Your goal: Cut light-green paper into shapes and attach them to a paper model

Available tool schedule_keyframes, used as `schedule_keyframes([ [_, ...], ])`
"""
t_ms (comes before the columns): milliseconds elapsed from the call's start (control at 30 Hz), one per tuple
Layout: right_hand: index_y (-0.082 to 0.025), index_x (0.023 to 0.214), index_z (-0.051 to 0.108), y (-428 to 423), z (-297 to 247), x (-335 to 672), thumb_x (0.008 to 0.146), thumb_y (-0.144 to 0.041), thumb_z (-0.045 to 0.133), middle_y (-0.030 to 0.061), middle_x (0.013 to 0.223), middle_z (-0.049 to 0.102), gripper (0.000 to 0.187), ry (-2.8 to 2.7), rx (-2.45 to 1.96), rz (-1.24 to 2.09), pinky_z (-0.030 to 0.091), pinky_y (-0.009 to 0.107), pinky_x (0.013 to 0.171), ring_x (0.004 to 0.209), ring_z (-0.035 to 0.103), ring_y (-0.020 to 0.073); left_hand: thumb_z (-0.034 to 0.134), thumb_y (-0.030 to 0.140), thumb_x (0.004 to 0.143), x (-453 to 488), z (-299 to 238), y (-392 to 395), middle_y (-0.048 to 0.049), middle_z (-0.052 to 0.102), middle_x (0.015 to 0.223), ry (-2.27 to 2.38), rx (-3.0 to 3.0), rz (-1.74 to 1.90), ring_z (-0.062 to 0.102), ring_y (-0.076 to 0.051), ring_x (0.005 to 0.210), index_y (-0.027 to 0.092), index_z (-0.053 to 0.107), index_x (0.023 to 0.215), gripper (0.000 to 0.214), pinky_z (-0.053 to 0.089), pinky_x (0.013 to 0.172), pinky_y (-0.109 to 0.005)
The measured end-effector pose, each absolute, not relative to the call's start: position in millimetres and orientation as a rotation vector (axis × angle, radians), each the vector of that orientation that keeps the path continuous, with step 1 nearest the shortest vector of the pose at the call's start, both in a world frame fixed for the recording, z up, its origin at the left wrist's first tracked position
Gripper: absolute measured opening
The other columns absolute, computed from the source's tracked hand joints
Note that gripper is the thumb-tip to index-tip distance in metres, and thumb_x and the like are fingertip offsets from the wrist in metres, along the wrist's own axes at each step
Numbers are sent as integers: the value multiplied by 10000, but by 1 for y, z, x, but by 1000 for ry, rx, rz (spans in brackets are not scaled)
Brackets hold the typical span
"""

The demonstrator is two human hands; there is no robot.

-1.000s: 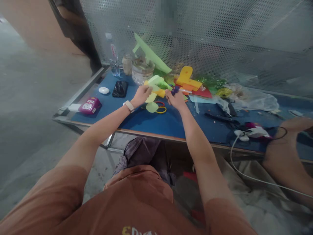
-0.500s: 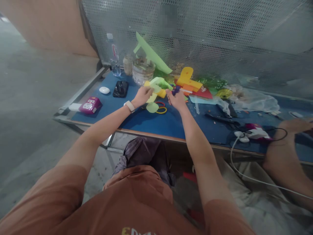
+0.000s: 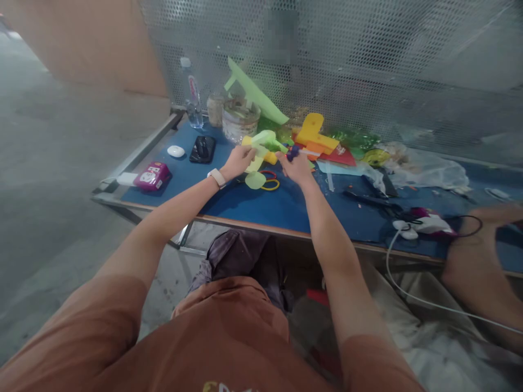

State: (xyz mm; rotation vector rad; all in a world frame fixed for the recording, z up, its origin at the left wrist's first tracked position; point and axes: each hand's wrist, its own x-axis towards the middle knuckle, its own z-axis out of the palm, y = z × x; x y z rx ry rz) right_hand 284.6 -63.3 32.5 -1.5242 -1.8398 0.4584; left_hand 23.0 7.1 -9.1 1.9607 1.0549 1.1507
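Note:
My left hand, with a pale band on its wrist, pinches a light-green paper cutout above the table. Close by on the right, my right hand is closed around a small dark-blue tool. A pale stick juts from the tool's right side; it looks like a glue gun, though my fingers cover much of it. A round pale-green paper piece shows below the hands. Beside it are the red and yellow handle loops of scissors. Yellow pieces show behind the cutout.
Left on the blue table are a water bottle, a black phone-like item, a white mouse-like object and a purple pack. A tub, yellow shapes and plastic bags line the back. Another person's arm rests right.
My hands and the things they hold keep almost the same pose. The view has shifted slightly, and the other person's hand at the right has moved a little.

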Motion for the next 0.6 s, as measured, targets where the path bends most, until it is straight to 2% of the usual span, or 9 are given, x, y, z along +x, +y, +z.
schedule_keyframes([
  [133, -251, 1009, 877, -64, 35, 285, 1020, -1140, 706, 129, 673, 703, 906, -1863, -1494, 430, 758, 705, 1024, 862, 869, 454, 705, 430, 1261, 23, -8, 5, -16, 629, 645, 1058, 1962, 1151, 517, -162, 624, 240, 651, 746, 552, 452, 690, -346],
  [300, -272, 902, 808, -61, 37, 292, 1022, -1127, 720, 82, 574, 605, 867, -1884, -1523, 481, 770, 651, 977, 764, 820, 404, 663, 324, 1270, 22, -7, 5, -18, 644, 668, 1068, 1949, 1164, 534, -158, 641, 233, 645, 742, 536, 463, 724, -350],
  [400, -293, 842, 767, -60, 35, 296, 1022, -1130, 713, 73, 569, 595, 858, -1884, -1535, 504, 771, 629, 961, 734, 797, 379, 645, 280, 1267, 22, -7, 5, -14, 640, 674, 1086, 1959, 1146, 538, -157, 642, 232, 640, 737, 532, 469, 742, -356],
  [600, -289, 895, 797, -59, 31, 298, 1038, -1140, 674, 108, 642, 648, 872, -1851, -1513, 505, 750, 697, 1013, 819, 833, 433, 662, 309, 1255, 23, -9, 6, -14, 626, 656, 1091, 1954, 1135, 524, -168, 629, 238, 644, 728, 532, 467, 727, -363],
])
